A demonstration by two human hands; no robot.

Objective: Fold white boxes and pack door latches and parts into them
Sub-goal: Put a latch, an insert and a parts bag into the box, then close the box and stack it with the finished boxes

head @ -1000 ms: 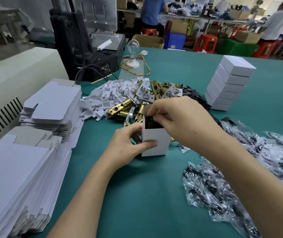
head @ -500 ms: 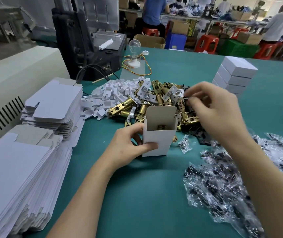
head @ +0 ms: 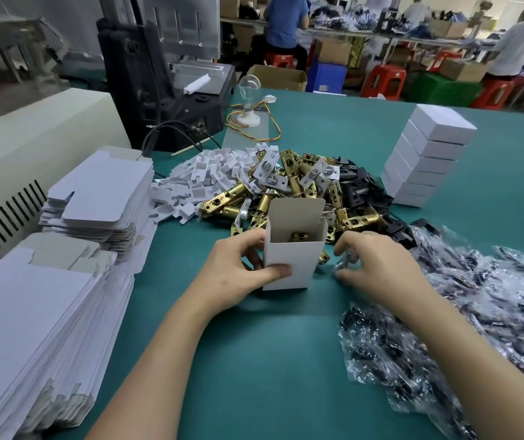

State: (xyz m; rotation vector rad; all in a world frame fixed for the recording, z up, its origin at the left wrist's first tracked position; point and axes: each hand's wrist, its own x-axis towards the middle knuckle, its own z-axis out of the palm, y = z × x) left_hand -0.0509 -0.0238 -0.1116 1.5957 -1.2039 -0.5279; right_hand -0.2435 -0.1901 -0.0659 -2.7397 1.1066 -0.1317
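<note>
White box (head: 289, 265) stood upright on the desk (head: 270, 360) near the middle of the view, its top open and the lid flap (head: 295, 211) raised on the 12 o'clock side. The left hand (head: 238, 274) had its grip clamped on the box, with the thumb on the near face and the fingers round the 9 o'clock wall. Low inside, a brass latch (head: 299, 237) was visible. At 3 o'clock of the box, just beside it, the right hand (head: 381, 268) had its grip curled round a small clear screw packet (head: 345, 263). The picture was blurred there, so I could not tell whether the packet was lifted or lay on the desk.

By my judgement the step in hand was to add this packet to the box. To do it well, the left hand needed to hold the box vertical without squeezing – a pressed wall would narrow the mouth. The right hand needed to take only one packet, because the heap of packets (head: 476, 312) at 4 o'clock looked slippery and clinging. The packet should go in thin edge first, beside the latch and below the rim, so that the flap could close flat.
</note>
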